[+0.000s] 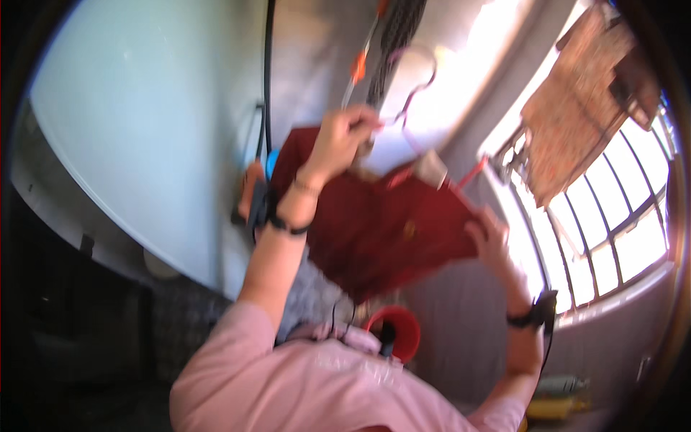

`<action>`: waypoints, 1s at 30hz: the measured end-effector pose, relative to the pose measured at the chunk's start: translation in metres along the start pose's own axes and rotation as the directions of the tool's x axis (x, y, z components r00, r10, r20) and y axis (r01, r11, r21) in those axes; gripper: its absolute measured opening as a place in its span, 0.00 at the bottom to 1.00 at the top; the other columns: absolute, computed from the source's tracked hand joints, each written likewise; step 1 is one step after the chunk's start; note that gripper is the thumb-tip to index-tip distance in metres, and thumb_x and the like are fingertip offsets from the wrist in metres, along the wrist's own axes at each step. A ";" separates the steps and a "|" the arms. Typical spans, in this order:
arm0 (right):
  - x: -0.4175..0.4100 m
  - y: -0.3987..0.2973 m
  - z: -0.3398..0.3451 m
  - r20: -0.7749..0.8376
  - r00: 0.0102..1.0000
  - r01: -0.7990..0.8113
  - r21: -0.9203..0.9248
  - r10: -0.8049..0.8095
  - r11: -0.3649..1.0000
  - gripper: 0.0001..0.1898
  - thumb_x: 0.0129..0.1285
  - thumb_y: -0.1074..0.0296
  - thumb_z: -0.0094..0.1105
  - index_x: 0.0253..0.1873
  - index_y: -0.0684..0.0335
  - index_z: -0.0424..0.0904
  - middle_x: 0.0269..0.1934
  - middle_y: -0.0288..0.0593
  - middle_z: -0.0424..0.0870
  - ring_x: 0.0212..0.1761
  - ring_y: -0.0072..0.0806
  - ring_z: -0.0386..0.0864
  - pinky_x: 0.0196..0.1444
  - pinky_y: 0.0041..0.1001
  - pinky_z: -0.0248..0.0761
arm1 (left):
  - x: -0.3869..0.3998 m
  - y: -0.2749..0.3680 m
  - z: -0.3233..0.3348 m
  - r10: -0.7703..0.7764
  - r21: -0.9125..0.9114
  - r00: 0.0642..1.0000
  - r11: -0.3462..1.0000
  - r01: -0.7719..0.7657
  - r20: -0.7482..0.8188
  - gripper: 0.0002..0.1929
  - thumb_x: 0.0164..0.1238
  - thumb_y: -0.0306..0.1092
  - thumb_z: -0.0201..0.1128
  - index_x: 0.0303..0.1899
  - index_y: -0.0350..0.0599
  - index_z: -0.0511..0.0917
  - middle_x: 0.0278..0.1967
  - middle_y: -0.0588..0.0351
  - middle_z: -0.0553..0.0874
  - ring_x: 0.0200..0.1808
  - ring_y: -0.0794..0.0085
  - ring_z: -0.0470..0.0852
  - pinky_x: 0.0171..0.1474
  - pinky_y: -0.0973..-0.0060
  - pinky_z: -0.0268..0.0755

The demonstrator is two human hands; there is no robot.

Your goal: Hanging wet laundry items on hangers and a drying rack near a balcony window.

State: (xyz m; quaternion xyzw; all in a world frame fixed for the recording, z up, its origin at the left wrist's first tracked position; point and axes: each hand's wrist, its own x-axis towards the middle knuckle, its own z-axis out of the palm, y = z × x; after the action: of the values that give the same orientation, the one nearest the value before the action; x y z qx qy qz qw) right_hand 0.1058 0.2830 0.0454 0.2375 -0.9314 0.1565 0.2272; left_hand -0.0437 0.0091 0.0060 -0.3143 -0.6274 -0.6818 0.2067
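Observation:
A dark red garment [372,232] with a pale collar hangs in front of me, with a purplish clothes hanger [413,100] at its neck, its hook upward. My left hand [351,132] is raised at the garment's collar side, fingers pinched beside the hanger's neck; blur hides just what they grip. My right hand [488,235] holds the garment's right edge between thumb and fingers. A red bar [472,173], perhaps part of a hanger, sticks out above the garment near that hand.
A red bucket [402,332] stands below the garment. At the right is a barred window [604,232] with brown cloth [575,108] hanging before it. A large pale panel [129,124] fills the left. An orange clip [358,67] on a cord hangs above.

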 end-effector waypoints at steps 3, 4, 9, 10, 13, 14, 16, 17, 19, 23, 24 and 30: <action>0.009 -0.038 -0.010 -0.204 0.964 0.167 -0.030 -0.170 0.985 0.06 0.54 0.75 0.58 0.37 0.64 0.71 0.20 0.50 0.74 0.21 0.43 0.76 0.19 0.29 0.66 | -0.006 0.039 -0.017 0.181 0.180 0.961 0.973 -0.143 -0.211 0.04 0.56 0.28 0.60 0.29 0.38 0.76 0.26 0.61 0.77 0.30 0.83 0.73 0.35 0.84 0.66; 0.023 -0.052 -0.024 -0.258 0.941 0.208 -0.065 -0.217 0.976 0.06 0.54 0.75 0.58 0.37 0.64 0.71 0.20 0.50 0.74 0.21 0.43 0.76 0.19 0.29 0.66 | -0.007 0.052 -0.024 0.162 0.205 0.943 0.973 -0.104 -0.291 0.04 0.55 0.27 0.60 0.27 0.37 0.77 0.23 0.59 0.77 0.30 0.76 0.75 0.36 0.82 0.65; 0.067 -0.102 -0.074 -0.411 0.843 0.288 -0.202 -0.348 0.936 0.04 0.55 0.75 0.59 0.32 0.64 0.72 0.15 0.48 0.72 0.14 0.40 0.73 0.16 0.29 0.64 | -0.018 0.095 -0.034 0.476 0.534 0.755 0.822 -0.199 -0.451 0.26 0.57 0.26 0.57 0.59 0.38 0.61 0.55 0.50 0.65 0.58 0.64 0.62 0.61 0.72 0.51; 0.079 -0.108 -0.078 -0.482 0.805 0.307 -0.164 -0.347 0.938 0.03 0.56 0.74 0.57 0.32 0.63 0.72 0.15 0.50 0.72 0.15 0.42 0.74 0.16 0.31 0.64 | -0.028 0.101 -0.034 0.494 0.611 0.772 0.772 -0.177 -0.401 0.29 0.58 0.27 0.56 0.61 0.37 0.56 0.58 0.47 0.61 0.61 0.61 0.57 0.63 0.70 0.47; 0.112 -0.118 -0.103 -0.529 0.776 0.287 -0.187 -0.343 0.939 0.04 0.58 0.71 0.55 0.31 0.63 0.72 0.15 0.53 0.71 0.17 0.46 0.74 0.17 0.33 0.65 | -0.078 0.129 -0.019 0.464 0.605 0.798 0.780 -0.161 -0.385 0.29 0.56 0.25 0.54 0.60 0.32 0.54 0.57 0.44 0.60 0.60 0.59 0.57 0.63 0.68 0.47; 0.125 -0.122 -0.113 -0.553 0.750 0.298 -0.204 -0.361 0.932 0.05 0.59 0.70 0.54 0.31 0.64 0.73 0.15 0.54 0.71 0.17 0.47 0.74 0.18 0.34 0.65 | -0.096 0.126 -0.014 0.461 0.534 0.781 0.822 -0.196 -0.422 0.29 0.50 0.28 0.60 0.57 0.35 0.60 0.57 0.43 0.61 0.59 0.53 0.58 0.62 0.63 0.50; 0.152 -0.122 -0.133 -0.623 0.685 0.303 -0.228 -0.378 0.925 0.08 0.60 0.68 0.54 0.30 0.65 0.73 0.15 0.55 0.72 0.19 0.49 0.74 0.20 0.36 0.66 | -0.126 0.113 -0.006 0.478 0.579 0.809 0.786 -0.219 -0.343 0.30 0.46 0.35 0.63 0.53 0.35 0.63 0.56 0.42 0.62 0.57 0.53 0.60 0.60 0.61 0.52; 0.164 -0.126 -0.142 -0.650 0.666 0.257 -0.260 -0.366 0.931 0.08 0.59 0.68 0.54 0.30 0.64 0.75 0.17 0.56 0.73 0.22 0.50 0.74 0.23 0.37 0.67 | -0.134 0.114 -0.001 0.491 0.596 0.816 0.766 -0.240 -0.303 0.31 0.44 0.38 0.64 0.51 0.34 0.65 0.56 0.42 0.61 0.57 0.52 0.59 0.60 0.59 0.50; 0.193 -0.123 -0.162 -0.719 0.551 0.308 -0.297 -0.424 0.904 0.07 0.58 0.67 0.55 0.30 0.64 0.76 0.20 0.56 0.74 0.25 0.51 0.75 0.26 0.38 0.68 | -0.149 0.143 0.011 0.495 0.747 0.829 0.647 -0.152 -0.260 0.23 0.57 0.40 0.60 0.52 0.38 0.68 0.48 0.46 0.72 0.50 0.59 0.71 0.52 0.64 0.64; 0.241 -0.121 -0.198 -0.811 0.414 0.220 -0.352 -0.414 0.910 0.08 0.57 0.66 0.55 0.30 0.64 0.77 0.22 0.58 0.75 0.26 0.52 0.75 0.28 0.38 0.69 | -0.158 0.117 0.011 0.388 0.657 0.891 0.739 -0.148 -0.236 0.29 0.53 0.40 0.62 0.55 0.38 0.64 0.56 0.43 0.64 0.57 0.51 0.63 0.60 0.58 0.53; 0.253 -0.127 -0.203 -0.833 0.355 0.233 -0.362 -0.425 0.903 0.08 0.57 0.66 0.55 0.29 0.64 0.77 0.22 0.56 0.75 0.26 0.50 0.75 0.28 0.37 0.68 | -0.157 0.114 0.008 0.397 0.652 0.883 0.743 -0.149 -0.251 0.29 0.53 0.40 0.61 0.55 0.38 0.64 0.56 0.43 0.64 0.57 0.51 0.63 0.60 0.58 0.53; 0.340 -0.147 -0.212 -0.899 0.201 0.247 -0.338 -0.390 0.908 0.10 0.58 0.66 0.53 0.29 0.66 0.76 0.22 0.58 0.76 0.26 0.52 0.76 0.28 0.39 0.69 | -0.172 0.100 -0.005 0.363 0.676 0.881 0.734 -0.071 -0.302 0.20 0.59 0.36 0.58 0.52 0.39 0.68 0.48 0.46 0.73 0.50 0.59 0.72 0.52 0.68 0.64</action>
State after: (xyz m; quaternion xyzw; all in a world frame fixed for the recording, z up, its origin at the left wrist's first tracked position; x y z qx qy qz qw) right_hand -0.0113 0.1177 0.4210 0.2682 -0.5444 0.1604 0.7784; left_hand 0.1467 -0.0275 -0.0396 -0.1444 -0.7223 -0.4437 0.5104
